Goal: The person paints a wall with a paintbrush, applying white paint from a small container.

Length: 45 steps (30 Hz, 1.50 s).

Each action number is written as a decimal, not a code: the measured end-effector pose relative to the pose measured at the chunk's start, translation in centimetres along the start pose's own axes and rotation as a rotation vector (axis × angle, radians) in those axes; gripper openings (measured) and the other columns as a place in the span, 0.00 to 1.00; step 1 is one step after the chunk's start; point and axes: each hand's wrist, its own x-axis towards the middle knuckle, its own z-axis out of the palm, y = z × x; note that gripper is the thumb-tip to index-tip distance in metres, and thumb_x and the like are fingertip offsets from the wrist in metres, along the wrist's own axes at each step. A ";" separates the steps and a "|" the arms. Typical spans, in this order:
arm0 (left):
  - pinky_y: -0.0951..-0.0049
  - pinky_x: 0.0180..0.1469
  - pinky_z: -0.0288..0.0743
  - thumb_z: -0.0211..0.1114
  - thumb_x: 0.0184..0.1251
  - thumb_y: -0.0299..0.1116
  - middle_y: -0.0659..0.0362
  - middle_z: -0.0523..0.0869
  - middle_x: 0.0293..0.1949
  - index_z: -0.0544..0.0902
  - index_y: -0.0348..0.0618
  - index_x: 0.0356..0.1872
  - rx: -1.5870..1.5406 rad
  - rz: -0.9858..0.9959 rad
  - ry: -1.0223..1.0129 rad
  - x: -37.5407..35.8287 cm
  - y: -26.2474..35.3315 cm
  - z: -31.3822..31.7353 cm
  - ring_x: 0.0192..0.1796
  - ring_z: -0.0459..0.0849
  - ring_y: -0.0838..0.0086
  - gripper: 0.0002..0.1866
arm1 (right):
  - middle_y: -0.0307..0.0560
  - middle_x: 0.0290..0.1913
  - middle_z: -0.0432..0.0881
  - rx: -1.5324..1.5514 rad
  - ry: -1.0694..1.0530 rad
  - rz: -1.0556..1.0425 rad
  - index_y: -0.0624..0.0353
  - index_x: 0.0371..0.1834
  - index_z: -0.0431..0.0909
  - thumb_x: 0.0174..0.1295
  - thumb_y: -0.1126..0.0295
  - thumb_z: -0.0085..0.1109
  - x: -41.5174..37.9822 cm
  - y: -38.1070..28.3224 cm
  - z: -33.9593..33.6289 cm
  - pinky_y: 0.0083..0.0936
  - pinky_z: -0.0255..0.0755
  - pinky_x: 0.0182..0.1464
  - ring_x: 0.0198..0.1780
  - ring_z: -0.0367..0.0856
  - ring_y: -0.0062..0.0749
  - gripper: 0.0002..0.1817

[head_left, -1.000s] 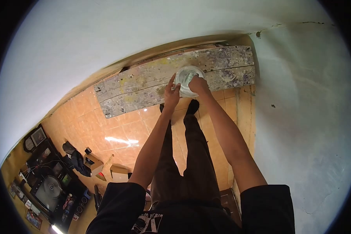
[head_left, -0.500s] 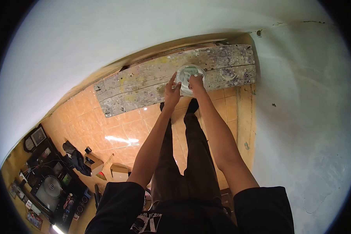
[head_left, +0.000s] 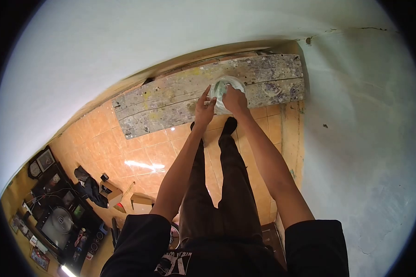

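A round whitish tub (head_left: pixel 238 83) stands on a paint-spattered wooden bench (head_left: pixel 171 99), with pale green-white material showing inside. My left hand (head_left: pixel 204 108) rests against the tub's left side, thumb and fingers spread apart. Over the tub's right part, my right hand (head_left: pixel 235 99) reaches in with its fingers curled together. What those fingers hold, if anything, is hidden by the hand.
A pale wall (head_left: pixel 356 138) rises on the right, and another runs behind the bench. Orange floor tiles (head_left: pixel 106 152) lie below. Open cardboard boxes (head_left: pixel 113 194), a dark bundle (head_left: pixel 90 187) and a black cabinet with a fan (head_left: pixel 61 220) are at the lower left.
My right hand has shifted slightly right and turned over the tub, and its forearm has swung right. My left hand has stayed nearly in place.
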 end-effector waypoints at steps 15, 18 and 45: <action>0.76 0.27 0.82 0.63 0.72 0.35 0.61 0.75 0.40 0.70 0.67 0.72 0.010 -0.026 0.014 -0.1 0.5 0.3 0.30 0.76 0.81 0.28 | 0.50 0.36 0.87 -0.515 0.134 -0.289 0.58 0.36 0.85 0.60 0.74 0.59 1.4 -0.4 -1.6 0.33 0.83 0.38 0.40 0.88 0.41 0.05; 0.76 0.27 0.82 0.64 0.72 0.36 0.61 0.74 0.40 0.70 0.67 0.72 0.004 -0.025 0.005 -0.4 0.7 0.1 0.30 0.76 0.81 0.29 | 0.51 0.35 0.86 -0.453 0.181 -0.296 0.59 0.37 0.84 0.60 0.74 0.59 1.5 0.1 -1.3 0.34 0.83 0.38 0.40 0.88 0.43 0.06; 0.74 0.28 0.84 0.65 0.70 0.37 0.62 0.74 0.37 0.72 0.66 0.71 -0.006 -0.021 -0.001 -0.2 -0.3 0.0 0.31 0.77 0.79 0.28 | 0.47 0.30 0.85 -0.537 0.233 -0.361 0.55 0.32 0.83 0.59 0.72 0.59 1.7 1.8 0.5 0.34 0.81 0.34 0.34 0.87 0.41 0.04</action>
